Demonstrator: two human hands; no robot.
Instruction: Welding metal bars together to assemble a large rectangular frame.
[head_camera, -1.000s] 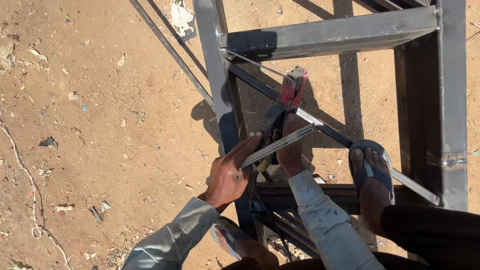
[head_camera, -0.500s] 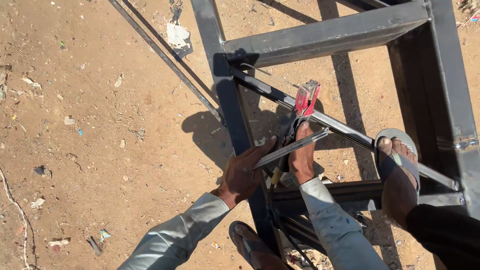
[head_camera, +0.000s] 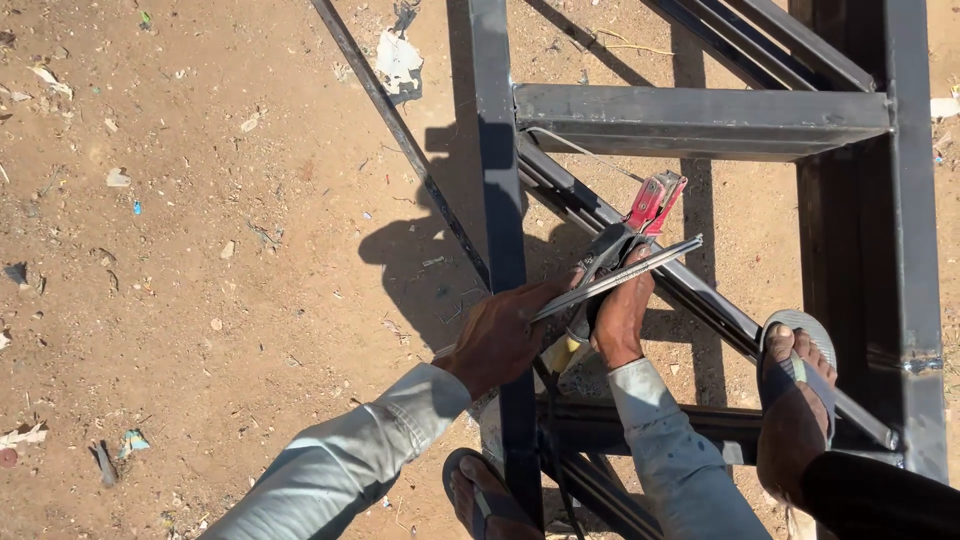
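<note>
**Both hands on a thin metal strip at the steel frame**

Landmark: the upright bar (head_camera: 500, 200) of the steel frame (head_camera: 700, 120), running top to bottom mid-view.

My left hand (head_camera: 497, 335) sits right at the upright bar, fingers closed on the near end of a thin flat metal strip (head_camera: 625, 275). The strip slants up and away to the right of the bar, its far end free in the air.

My right hand (head_camera: 620, 315) is just right of the bar, wrapped around a tool with a red head (head_camera: 652, 202). The red head sticks out past my fingers, above the strip. The strip crosses the front of this hand; I cannot tell if the hand grips it too.

A diagonal bar (head_camera: 720, 310) runs from the upright bar down to the right, passing behind my right hand. My right foot in a sandal (head_camera: 795, 400) rests on it, well right of the upright bar. My other sandalled foot (head_camera: 480, 500) is at the bar's lower end, touching it or just beside it.

A thin dark rod (head_camera: 395, 130) lies on the dirt ground (head_camera: 200, 250) left of the bar, slanting toward it. A scrap of white paper (head_camera: 398, 60) lies near the rod's upper part. Small litter dots the dirt far left of the bar.
</note>
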